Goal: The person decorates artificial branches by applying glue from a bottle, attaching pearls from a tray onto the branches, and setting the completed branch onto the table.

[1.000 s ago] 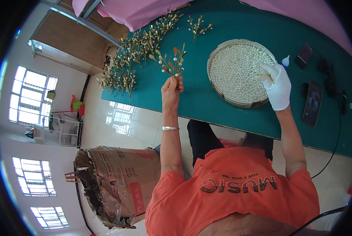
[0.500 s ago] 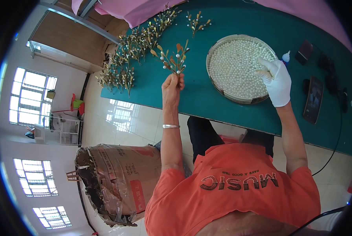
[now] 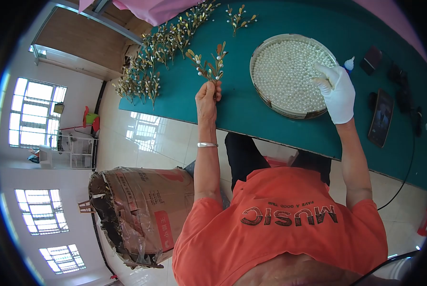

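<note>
My left hand (image 3: pixel 207 100) is closed around the stem of a gold-leaved spray with white pearl beads (image 3: pixel 208 70), held upright over the table's front edge. A silver bangle circles that wrist. My right hand (image 3: pixel 340 95), in a white glove, is over the right side of a round tray (image 3: pixel 269 106). Its thumb and forefinger are apart above the white pearl beads (image 3: pixel 287 71) that fill the tray. I see nothing between those fingers, though a single bead there would be hard to make out.
Many finished-looking sprays (image 3: pixel 163 45) lie along the left of the green table (image 3: pixel 242 112), with a single spray (image 3: pixel 239 20) farther back. At right are a small glue bottle (image 3: pixel 349 63), a dark box (image 3: pixel 371 59) and a phone (image 3: pixel 381 118). A torn cardboard box (image 3: pixel 142 209) stands at left.
The spray in my left hand has turned slightly and its leaves are grouped differently. My right hand stays over the tray with only a small shift. The whole view has moved a little.
</note>
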`<act>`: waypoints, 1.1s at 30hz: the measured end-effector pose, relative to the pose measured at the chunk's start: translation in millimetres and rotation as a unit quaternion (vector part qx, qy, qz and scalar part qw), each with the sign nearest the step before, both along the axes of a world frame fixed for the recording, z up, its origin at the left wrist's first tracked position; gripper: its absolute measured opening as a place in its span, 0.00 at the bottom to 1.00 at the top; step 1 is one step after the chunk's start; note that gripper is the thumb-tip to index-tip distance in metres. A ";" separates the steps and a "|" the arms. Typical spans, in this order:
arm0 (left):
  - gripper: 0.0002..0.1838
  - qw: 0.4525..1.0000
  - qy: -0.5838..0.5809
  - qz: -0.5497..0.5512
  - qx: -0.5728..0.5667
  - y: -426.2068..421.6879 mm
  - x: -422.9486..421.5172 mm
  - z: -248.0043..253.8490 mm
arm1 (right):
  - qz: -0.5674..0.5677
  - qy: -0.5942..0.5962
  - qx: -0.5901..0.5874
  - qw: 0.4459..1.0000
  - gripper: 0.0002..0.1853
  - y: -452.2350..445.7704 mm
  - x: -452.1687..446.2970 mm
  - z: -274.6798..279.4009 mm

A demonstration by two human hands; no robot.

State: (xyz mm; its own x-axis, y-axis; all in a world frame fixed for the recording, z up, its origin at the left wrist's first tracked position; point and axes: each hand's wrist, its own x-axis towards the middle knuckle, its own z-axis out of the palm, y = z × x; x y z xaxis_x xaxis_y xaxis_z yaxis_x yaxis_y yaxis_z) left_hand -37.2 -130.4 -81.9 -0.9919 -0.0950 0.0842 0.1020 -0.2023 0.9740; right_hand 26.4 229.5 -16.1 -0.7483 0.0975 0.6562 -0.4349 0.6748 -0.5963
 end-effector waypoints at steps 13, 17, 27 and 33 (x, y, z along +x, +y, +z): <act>0.16 1.000 0.010 0.011 0.024 1.7 2.7 0.8 | -0.002 -0.008 0.011 1.000 0.18 0.1 -1.8 -1.6; 0.17 0.995 0.036 -0.036 0.081 -3.4 2.0 -2.6 | 0.006 -0.012 0.007 1.000 0.18 -0.3 -1.7 -1.9; 0.16 0.971 0.047 -0.138 0.192 -13.7 4.6 -7.2 | 0.008 -0.026 0.007 1.000 0.19 -1.7 -1.2 -2.1; 0.16 0.972 0.045 -0.133 0.187 -12.7 5.4 -6.2 | 0.011 -0.021 0.010 1.000 0.18 -1.3 -3.8 -7.1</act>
